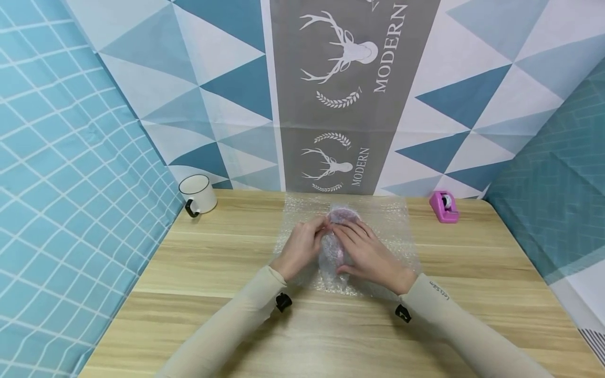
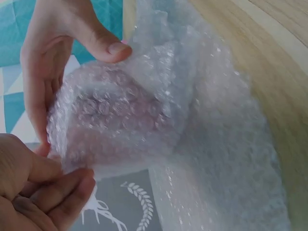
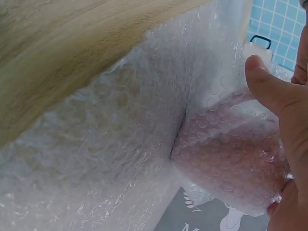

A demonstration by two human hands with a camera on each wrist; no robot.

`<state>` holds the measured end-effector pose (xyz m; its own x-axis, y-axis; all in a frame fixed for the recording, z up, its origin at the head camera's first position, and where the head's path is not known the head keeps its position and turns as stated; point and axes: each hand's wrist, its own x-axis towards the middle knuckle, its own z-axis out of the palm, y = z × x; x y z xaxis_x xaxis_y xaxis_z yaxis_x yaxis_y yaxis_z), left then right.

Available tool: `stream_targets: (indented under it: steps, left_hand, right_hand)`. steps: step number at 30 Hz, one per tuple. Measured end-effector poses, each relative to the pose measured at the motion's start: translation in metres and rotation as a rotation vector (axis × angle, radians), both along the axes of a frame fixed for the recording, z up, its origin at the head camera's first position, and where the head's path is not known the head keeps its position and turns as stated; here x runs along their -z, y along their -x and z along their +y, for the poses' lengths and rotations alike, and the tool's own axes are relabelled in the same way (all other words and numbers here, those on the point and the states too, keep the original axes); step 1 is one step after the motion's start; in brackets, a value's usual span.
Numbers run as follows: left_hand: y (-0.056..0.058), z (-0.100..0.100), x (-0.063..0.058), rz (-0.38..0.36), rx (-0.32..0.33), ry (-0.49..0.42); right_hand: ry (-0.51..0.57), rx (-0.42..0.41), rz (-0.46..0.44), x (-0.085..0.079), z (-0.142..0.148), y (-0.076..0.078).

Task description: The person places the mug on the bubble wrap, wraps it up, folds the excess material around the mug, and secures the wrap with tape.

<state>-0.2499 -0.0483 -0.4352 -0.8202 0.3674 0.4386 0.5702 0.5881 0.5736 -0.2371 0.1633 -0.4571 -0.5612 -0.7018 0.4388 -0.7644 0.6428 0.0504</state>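
Note:
A rounded pinkish thing (image 2: 115, 115) stands in the middle of the table, wrapped in clear bubble wrap (image 1: 394, 223) that blurs its kind. The rest of the bubble wrap spreads flat around and beneath it. My left hand (image 1: 301, 245) pinches the wrap at the bundle's upper left edge between thumb and fingers, seen close in the left wrist view. My right hand (image 1: 368, 256) grips the bundle from the right, fingers across its top and far side, thumb on the near side. In the right wrist view the thumb (image 3: 264, 82) lies over a fold of the wrap.
At the back left of the wooden table (image 1: 198, 283) stands a white mug (image 1: 200, 194) with a black rim and handle. A pink tape dispenser (image 1: 444, 207) sits at the back right. Patterned cloth (image 1: 236, 100) hangs behind the table, with a blue checked sheet (image 1: 71, 184) on the left.

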Motion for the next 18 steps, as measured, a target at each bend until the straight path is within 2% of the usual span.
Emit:
stream_targets:
  steps: [3, 8, 15, 18]
  left_hand:
    - [0.002, -0.003, 0.001, 0.002, 0.018, 0.013]
    - [0.005, -0.007, 0.004, 0.063, 0.048, 0.082]
    - [0.001, -0.009, 0.008, 0.122, 0.072, 0.132]
    - [0.000, -0.008, 0.009, 0.121, 0.069, 0.127]
  right_hand:
    - [-0.015, 0.004, -0.007, 0.000, 0.001, 0.001]
    - [-0.035, 0.003, -0.018, 0.000, 0.003, -0.001]
    - [0.017, -0.028, 0.072, 0.003, 0.014, 0.004]
    - [0.041, -0.030, 0.060, 0.002, 0.019, 0.003]
